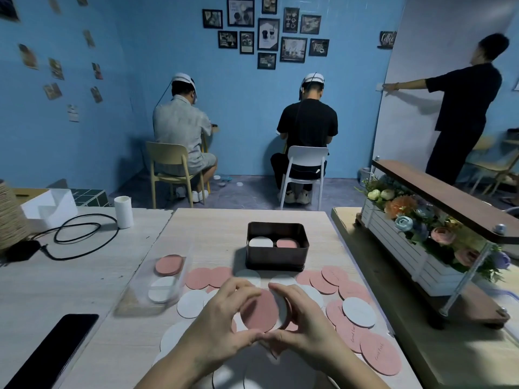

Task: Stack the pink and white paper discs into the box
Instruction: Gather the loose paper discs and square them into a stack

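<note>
A dark metal box [276,258] stands mid-table; inside it lie a white stack of discs [260,242] on the left and a pink stack [287,243] on the right. Loose pink and white discs [359,311] are scattered in front of the box. Just above the table my left hand [222,318] and my right hand [302,318] together hold a small stack of discs, a pink disc [259,311] facing me with a white one behind it at the right. Fingers of both hands curl round its edges.
A clear plastic lid [134,299] lies left with a pink pile [169,264] and white discs on it. A phone [53,349] lies at the front left, a cable [84,231] and a paper roll [123,211] beyond. A flower shelf [438,231] stands on the right. Three people are behind.
</note>
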A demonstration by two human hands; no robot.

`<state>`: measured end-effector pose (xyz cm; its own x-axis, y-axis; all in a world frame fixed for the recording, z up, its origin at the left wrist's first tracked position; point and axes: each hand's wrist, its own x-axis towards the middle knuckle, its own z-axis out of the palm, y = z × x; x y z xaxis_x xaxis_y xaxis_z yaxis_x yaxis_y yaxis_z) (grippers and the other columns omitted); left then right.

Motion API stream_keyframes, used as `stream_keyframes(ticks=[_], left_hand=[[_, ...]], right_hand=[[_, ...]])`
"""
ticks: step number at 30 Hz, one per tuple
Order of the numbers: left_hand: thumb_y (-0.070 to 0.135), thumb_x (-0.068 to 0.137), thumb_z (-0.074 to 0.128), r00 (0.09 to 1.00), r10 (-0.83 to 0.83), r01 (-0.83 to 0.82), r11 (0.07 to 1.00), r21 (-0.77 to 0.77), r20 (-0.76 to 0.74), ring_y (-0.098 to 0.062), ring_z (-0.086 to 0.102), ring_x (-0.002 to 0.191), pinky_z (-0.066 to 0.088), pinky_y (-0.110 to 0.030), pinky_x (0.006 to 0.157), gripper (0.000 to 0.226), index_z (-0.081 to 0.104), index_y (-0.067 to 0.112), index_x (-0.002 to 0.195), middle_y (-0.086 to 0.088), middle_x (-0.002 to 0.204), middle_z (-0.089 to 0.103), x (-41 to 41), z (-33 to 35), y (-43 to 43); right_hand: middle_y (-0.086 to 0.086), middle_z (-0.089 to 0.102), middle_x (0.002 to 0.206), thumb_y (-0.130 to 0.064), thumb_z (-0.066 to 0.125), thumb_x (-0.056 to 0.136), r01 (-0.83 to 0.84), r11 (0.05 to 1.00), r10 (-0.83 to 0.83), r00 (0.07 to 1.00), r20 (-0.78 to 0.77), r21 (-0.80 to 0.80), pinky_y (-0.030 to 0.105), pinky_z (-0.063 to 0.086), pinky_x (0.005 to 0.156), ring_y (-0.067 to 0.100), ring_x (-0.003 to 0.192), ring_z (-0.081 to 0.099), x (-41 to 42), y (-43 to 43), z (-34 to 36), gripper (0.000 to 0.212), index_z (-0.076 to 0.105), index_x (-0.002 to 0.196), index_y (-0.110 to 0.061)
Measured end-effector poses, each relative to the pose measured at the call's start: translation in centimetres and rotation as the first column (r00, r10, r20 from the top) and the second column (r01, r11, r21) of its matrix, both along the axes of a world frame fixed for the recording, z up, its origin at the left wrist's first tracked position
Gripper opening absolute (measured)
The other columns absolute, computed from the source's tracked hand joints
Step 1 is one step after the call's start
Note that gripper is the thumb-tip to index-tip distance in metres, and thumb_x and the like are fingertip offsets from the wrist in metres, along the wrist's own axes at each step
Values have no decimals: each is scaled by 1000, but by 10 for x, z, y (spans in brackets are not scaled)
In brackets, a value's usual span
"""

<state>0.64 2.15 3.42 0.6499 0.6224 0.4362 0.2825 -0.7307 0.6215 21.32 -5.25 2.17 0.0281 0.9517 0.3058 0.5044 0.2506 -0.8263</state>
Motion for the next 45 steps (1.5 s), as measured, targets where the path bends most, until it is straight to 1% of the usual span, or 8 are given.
stream_keyframes(ticks=[10,14,20,25,33,38,41,45], left_hand=[[37,77,80,1000,-8,7,997,74,19,8,53,109,43,-7,85,53,61,37,126,19,135,52,-6,-14,4],[34,76,82,999,-17,14,996,88,30,5,53,116,44,-6,88,52,66,30,125,11,136,54,-5,-18,4],[34,69,81,994,36,-35,999,-6,108,-4,61,106,48,-8,83,57,67,39,124,26,139,48,-5,-24,4],[29,68,78,994,46,-44,999,-22,97,0,56,120,47,-8,90,56,68,42,122,25,135,52,-7,-26,-1],[11,70,74,998,42,-35,989,-147,47,-7,54,121,62,-31,67,49,74,36,112,14,136,51,-11,-36,-4],[11,67,81,998,30,-19,979,-201,49,-6,53,127,62,-33,80,53,73,38,112,15,134,54,-12,-40,-2],[19,65,79,999,33,-29,987,-159,25,-5,53,124,61,-33,81,34,65,35,91,27,130,52,-13,-41,-2],[29,67,78,998,34,-37,997,-72,-43,1,53,118,53,-14,80,30,50,32,78,39,133,42,-12,-42,-1]], right_hand=[[-1,48,133,-8,80,84,-106,994,103,992,-76,-34,16,50,94,4,125,52,-8,-2,-2,83,37,151,-31],[-10,52,129,-4,76,83,-104,994,105,991,-77,15,32,57,94,22,124,57,-7,-2,-4,68,54,139,-36],[-11,54,127,-4,76,81,-120,993,120,989,-82,11,29,56,93,20,118,61,-6,-3,-4,55,64,128,-31],[-16,47,141,-12,73,84,-108,992,91,974,209,69,30,53,97,6,126,54,-2,-2,-18,61,55,133,-43],[-1,55,127,-31,62,82,-124,956,-20,875,483,265,20,54,62,11,77,64,-8,-2,-20,40,56,120,-38],[-4,59,128,-35,72,85,-154,947,24,909,417,282,20,55,78,13,95,66,-10,0,-21,37,61,120,-36],[-4,61,129,-37,78,80,-165,944,21,894,447,286,17,51,83,14,103,63,-11,2,-27,39,62,115,-32],[-3,54,145,-47,74,76,-117,971,8,887,461,207,26,53,91,16,123,60,-5,2,-42,43,52,113,-41]])
